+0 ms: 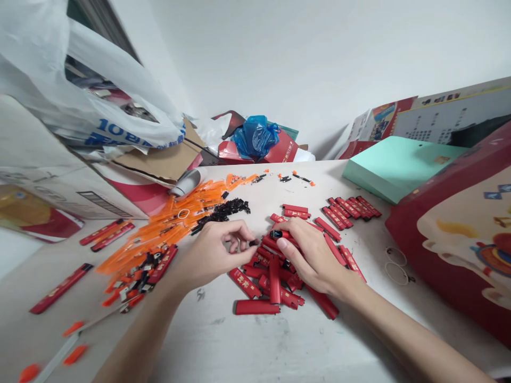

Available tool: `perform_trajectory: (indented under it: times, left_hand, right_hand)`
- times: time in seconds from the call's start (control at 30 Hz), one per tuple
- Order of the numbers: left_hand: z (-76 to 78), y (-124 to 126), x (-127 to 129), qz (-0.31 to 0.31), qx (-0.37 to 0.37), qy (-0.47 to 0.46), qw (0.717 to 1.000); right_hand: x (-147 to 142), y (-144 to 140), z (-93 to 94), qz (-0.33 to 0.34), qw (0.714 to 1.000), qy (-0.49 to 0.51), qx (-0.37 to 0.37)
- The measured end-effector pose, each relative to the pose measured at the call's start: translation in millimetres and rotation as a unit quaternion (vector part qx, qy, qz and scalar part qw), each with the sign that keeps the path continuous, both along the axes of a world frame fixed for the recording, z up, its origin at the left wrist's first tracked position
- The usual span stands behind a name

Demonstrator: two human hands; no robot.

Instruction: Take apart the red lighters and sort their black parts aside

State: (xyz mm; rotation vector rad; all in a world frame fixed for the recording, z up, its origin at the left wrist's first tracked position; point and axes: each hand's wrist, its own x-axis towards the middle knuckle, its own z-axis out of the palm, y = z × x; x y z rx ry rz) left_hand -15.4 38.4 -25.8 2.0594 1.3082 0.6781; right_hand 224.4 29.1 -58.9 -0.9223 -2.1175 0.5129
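Note:
My left hand point(223, 247) is closed, pinching a small black part point(253, 242) between thumb and fingertips. Just to its right, my right hand point(309, 250) grips a red casing point(288, 234) whose black end point(275, 234) points toward the left hand. A small gap separates the black part from that end. Under both hands lies a loose pile of red casings point(274, 282), some with gold lettering. Behind the left hand sits a heap of small black parts point(227, 210), beside a spread of orange plastic pieces point(199, 199).
Red casings stand in a row point(351, 210) at the right, near a mint-green box point(399, 159) and a large red box point(459, 239). At the left are a white carton point(59, 165), a plastic bag point(131, 101) and a long thin tool point(64, 348). A blue bag point(257, 137) lies behind.

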Motion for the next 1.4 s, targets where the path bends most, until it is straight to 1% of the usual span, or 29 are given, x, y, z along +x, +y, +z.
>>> perform_trajectory:
  times: [0.1,0.2,0.3,0.43,0.5,0.63,0.83,0.9,1.03,1.17,1.3,1.4]
  left_hand:
    - [-3.9,-3,6,-0.007,-0.007,-0.108,0.994]
    - [-5.6,-1,7,0.010,0.034,-0.137,0.990]
    - [-3.9,1,6,0.014,0.087,-0.126,0.988]
    - [-0.3,1,10,-0.011,0.166,-0.104,0.981]
    - [0.2,1,13,-0.020,0.187,-0.098,0.977]
    - [-1.8,0,16,-0.020,0.190,-0.098,0.977]
    - [-7.0,-2,16,0.004,0.158,-0.120,0.980]
    - [-7.2,-2,16,0.003,0.166,-0.123,0.978]
    - [-4.8,-2,17,-0.006,0.206,-0.109,0.972]
    - [-2.2,-3,19,-0.007,0.241,-0.088,0.966]
    - [-2.6,-3,20,-0.014,0.243,-0.064,0.968]
    - [-5.6,-3,21,-0.025,0.237,-0.049,0.970]
  right_hand:
    - [0,1,0.0,0.018,1.000,-0.022,0.005]
    - [-1,3,-0.2,0.019,0.999,-0.037,0.011]
    - [-2,4,-0.6,0.020,0.999,-0.046,0.016]
    - [-2,4,-2.0,0.027,0.999,-0.036,0.001]
    - [-2,4,-3.0,0.026,0.999,-0.030,-0.012]
    - [-2,4,-4.7,0.022,0.999,-0.023,-0.010]
    - [-2,4,-5.8,0.013,1.000,-0.013,-0.011]
    - [-2,4,-5.4,0.015,1.000,-0.011,-0.003]
    - [-2,4,-4.2,0.016,0.999,-0.016,0.026]
    - [-3,4,-3.5,0.008,0.999,-0.029,0.028]
    - [-3,5,-4.3,0.006,0.999,-0.037,0.024]
    - [-3,5,-5.3,0.004,0.999,-0.035,0.024]
